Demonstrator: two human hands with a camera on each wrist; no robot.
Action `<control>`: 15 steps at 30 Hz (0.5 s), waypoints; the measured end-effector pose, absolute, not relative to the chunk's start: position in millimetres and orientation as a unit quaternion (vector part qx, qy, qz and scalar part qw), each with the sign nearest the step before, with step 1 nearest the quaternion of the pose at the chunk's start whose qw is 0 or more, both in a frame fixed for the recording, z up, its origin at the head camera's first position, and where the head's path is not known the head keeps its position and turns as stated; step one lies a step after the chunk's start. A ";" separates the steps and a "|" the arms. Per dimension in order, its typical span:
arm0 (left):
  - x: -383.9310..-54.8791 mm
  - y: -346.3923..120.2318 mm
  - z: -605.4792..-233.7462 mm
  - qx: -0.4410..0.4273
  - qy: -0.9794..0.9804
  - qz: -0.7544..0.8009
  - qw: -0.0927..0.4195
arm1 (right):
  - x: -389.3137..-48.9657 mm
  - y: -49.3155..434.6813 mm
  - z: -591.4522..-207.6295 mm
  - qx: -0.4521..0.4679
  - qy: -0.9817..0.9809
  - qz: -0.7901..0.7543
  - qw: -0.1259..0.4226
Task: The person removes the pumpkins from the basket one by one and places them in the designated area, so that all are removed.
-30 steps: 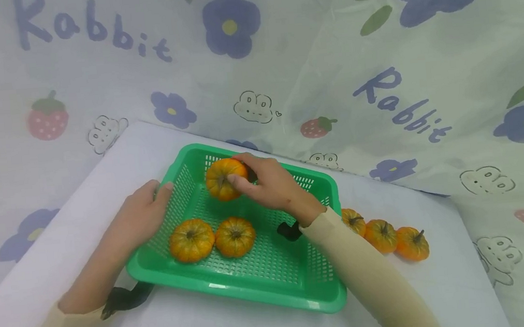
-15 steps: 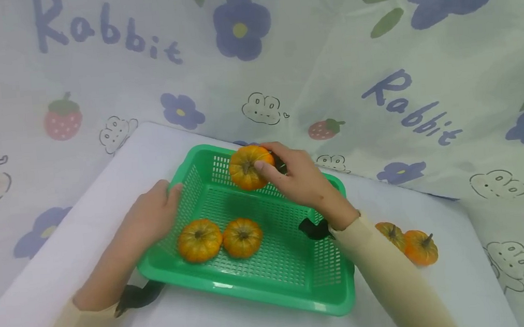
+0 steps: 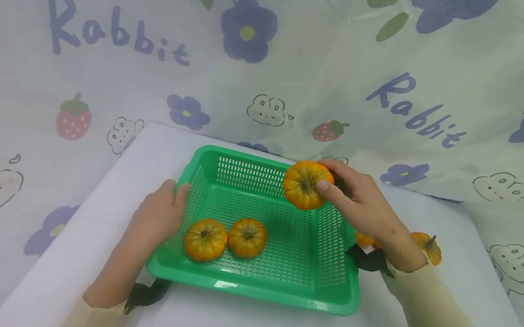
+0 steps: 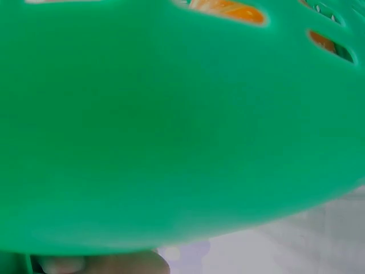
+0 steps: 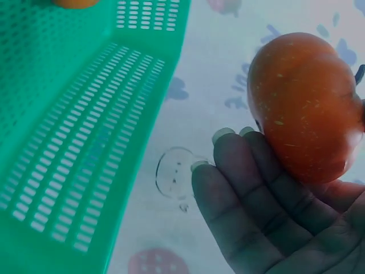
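My right hand (image 3: 368,203) holds a small orange pumpkin (image 3: 307,185) above the right part of a green plastic basket (image 3: 254,283), thumb on top near its stem. The right wrist view shows this pumpkin (image 5: 305,105) at close range with several fingers below it. At the basket's left rim, my left hand (image 3: 156,217) grips the edge; its far fingers are hidden in the head view. The left wrist view is mostly filled by the basket wall (image 4: 171,125), a bit of fingertip (image 4: 122,264) showing beneath. Two pumpkins, one left (image 3: 205,240) and one right (image 3: 247,237), sit side by side inside the basket.
Right of the basket, more pumpkins lie on the white table (image 3: 238,324), one (image 3: 427,246) plain to see and others partly behind my right wrist. A printed cloth (image 3: 282,68) with flowers and rabbits hangs behind the table.
My right hand has carried the pumpkin rightward, from over the basket's back left to over its right side. The left hand keeps its grip on the rim. The head view has shifted slightly.
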State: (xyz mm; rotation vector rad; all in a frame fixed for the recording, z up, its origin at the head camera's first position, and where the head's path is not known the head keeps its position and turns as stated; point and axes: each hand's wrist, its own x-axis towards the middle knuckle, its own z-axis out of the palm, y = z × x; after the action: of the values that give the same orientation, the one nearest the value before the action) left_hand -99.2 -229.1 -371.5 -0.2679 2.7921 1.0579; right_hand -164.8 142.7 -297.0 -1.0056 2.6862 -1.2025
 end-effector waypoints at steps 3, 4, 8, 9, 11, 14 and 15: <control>-99.7 -227.6 -372.5 -0.088 0.929 0.352 0.073 | -151.7 162.0 -299.3 -0.307 0.868 -0.389 0.008; -99.7 -227.2 -372.7 -0.087 0.929 0.351 0.073 | -147.3 168.5 -300.1 -0.301 0.870 -0.390 0.005; -100.0 -227.1 -371.7 -0.089 0.929 0.352 0.075 | -133.7 192.6 -302.7 -0.272 0.879 -0.392 -0.021; -100.0 -227.3 -371.1 -0.090 0.928 0.353 0.075 | -131.1 197.8 -303.3 -0.264 0.881 -0.392 -0.026; -99.9 -228.3 -370.1 -0.091 0.928 0.354 0.075 | -126.1 207.2 -304.7 -0.245 0.885 -0.395 -0.032; -99.9 -230.3 -369.6 -0.092 0.927 0.356 0.077 | -120.1 219.7 -307.9 -0.216 0.893 -0.393 -0.037; -99.8 -230.9 -369.6 -0.092 0.926 0.357 0.077 | -118.3 223.6 -309.0 -0.206 0.896 -0.391 -0.037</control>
State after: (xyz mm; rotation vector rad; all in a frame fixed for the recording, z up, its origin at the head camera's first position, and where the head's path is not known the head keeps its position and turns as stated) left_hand -99.8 -230.9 -369.6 -0.2744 2.7751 1.0690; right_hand -118.3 223.6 -309.0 -0.6641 2.8835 -1.2591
